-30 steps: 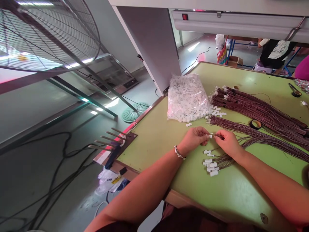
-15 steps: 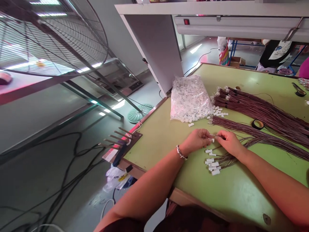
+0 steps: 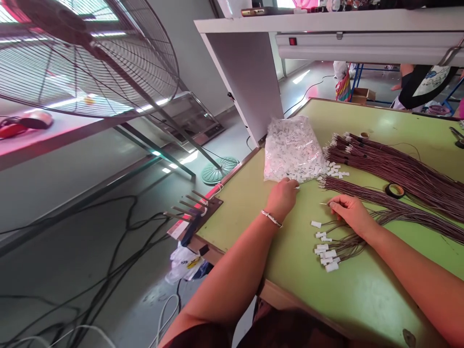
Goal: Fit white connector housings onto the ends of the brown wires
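Note:
My left hand (image 3: 283,195) is at the front edge of the clear bag (image 3: 293,147) of white connectors, fingers closed by a small white connector (image 3: 296,186) that shows beside the fingertips. My right hand (image 3: 346,210) pinches a thin wire (image 3: 324,204) whose pale end points left. Below it, several wires ending in white connectors (image 3: 328,253) fan out on the green table. Loose white connectors (image 3: 335,170) lie right of the bag. Behind my right hand runs a brown wire bundle (image 3: 358,190), with a thicker bundle (image 3: 384,162) beyond it.
A black tape roll (image 3: 395,190) rests among the bundles. At the table's left corner stands a rack of metal prongs (image 3: 195,205). A large fan (image 3: 90,58) is at the upper left, and a white shelf (image 3: 326,20) spans the back. Part of a person shows behind the table.
My left hand has moved away from my right hand, up to the bag's front edge. The pale wire end now shows free of my left fingers. The view has shifted slightly.

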`<state>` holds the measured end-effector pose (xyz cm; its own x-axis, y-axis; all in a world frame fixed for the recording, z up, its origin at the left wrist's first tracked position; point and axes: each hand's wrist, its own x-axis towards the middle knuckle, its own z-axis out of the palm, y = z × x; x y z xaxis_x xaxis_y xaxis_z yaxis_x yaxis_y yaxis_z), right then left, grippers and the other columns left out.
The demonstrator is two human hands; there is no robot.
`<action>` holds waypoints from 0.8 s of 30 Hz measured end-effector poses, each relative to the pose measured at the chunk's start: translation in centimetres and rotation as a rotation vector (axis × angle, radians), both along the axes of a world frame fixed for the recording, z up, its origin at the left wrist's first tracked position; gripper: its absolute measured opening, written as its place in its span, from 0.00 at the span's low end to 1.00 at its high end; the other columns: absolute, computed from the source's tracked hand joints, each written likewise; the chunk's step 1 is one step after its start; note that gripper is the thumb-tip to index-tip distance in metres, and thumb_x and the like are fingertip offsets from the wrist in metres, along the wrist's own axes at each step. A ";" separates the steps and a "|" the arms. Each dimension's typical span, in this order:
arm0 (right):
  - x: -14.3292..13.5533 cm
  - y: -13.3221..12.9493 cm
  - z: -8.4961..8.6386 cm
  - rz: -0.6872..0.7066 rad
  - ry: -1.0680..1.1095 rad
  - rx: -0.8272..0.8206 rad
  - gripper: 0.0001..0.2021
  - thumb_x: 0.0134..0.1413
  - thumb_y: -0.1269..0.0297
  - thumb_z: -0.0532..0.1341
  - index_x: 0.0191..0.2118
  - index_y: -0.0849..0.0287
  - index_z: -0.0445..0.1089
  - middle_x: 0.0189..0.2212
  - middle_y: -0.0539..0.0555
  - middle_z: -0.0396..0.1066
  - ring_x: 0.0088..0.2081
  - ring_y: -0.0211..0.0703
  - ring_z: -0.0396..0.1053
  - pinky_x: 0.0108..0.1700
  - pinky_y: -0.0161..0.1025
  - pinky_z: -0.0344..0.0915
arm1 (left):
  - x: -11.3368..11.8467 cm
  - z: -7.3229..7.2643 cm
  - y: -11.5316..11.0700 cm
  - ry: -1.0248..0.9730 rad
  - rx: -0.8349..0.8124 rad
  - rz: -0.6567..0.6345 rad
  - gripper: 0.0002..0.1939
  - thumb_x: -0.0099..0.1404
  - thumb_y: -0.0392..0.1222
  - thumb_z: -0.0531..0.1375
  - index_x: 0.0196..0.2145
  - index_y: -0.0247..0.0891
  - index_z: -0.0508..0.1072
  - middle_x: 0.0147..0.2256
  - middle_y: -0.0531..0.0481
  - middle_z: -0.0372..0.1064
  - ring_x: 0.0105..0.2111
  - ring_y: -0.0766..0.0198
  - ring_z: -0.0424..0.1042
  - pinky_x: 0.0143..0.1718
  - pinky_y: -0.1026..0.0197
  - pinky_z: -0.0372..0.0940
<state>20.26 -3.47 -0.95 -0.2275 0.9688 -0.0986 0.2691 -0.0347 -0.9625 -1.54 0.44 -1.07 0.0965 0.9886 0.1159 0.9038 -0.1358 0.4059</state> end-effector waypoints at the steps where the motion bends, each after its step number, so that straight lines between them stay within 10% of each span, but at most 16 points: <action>1: -0.1 0.0 0.0 -0.008 -0.029 0.016 0.12 0.48 0.57 0.57 0.29 0.61 0.69 0.21 0.49 0.66 0.20 0.34 0.58 0.24 0.33 0.57 | 0.1 -0.1 0.0 -0.001 -0.008 -0.003 0.13 0.60 0.34 0.53 0.37 0.36 0.76 0.36 0.42 0.68 0.33 0.57 0.69 0.34 0.60 0.61; 5: -0.4 -0.2 0.0 -0.079 -0.075 0.104 0.10 0.47 0.58 0.57 0.25 0.61 0.67 0.18 0.48 0.62 0.21 0.34 0.56 0.25 0.33 0.56 | 0.7 0.1 -0.9 -0.220 -0.039 -0.046 0.13 0.57 0.34 0.55 0.38 0.37 0.76 0.34 0.44 0.70 0.34 0.59 0.69 0.36 0.60 0.62; 14: -0.4 -0.8 0.5 -0.134 -0.126 0.217 0.10 0.48 0.59 0.56 0.24 0.60 0.65 0.17 0.47 0.59 0.21 0.34 0.55 0.25 0.33 0.54 | 3.2 0.8 -2.3 -1.439 -0.685 0.097 0.07 0.50 0.32 0.64 0.29 0.30 0.70 0.23 0.49 0.71 0.23 0.71 0.70 0.28 0.68 0.66; 24: -0.5 -0.8 0.3 -0.114 -0.146 0.224 0.09 0.48 0.60 0.56 0.24 0.60 0.65 0.17 0.48 0.60 0.21 0.35 0.55 0.25 0.33 0.55 | 3.2 0.8 -2.6 -1.404 -0.704 0.024 0.09 0.50 0.35 0.66 0.29 0.30 0.71 0.25 0.47 0.73 0.22 0.71 0.72 0.28 0.68 0.68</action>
<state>19.81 -4.24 -0.69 -0.1151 0.9886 0.0971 0.4119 0.1365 -0.9010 1.69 -2.15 -0.26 0.2960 0.8805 -0.3704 -0.2368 0.4433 0.8645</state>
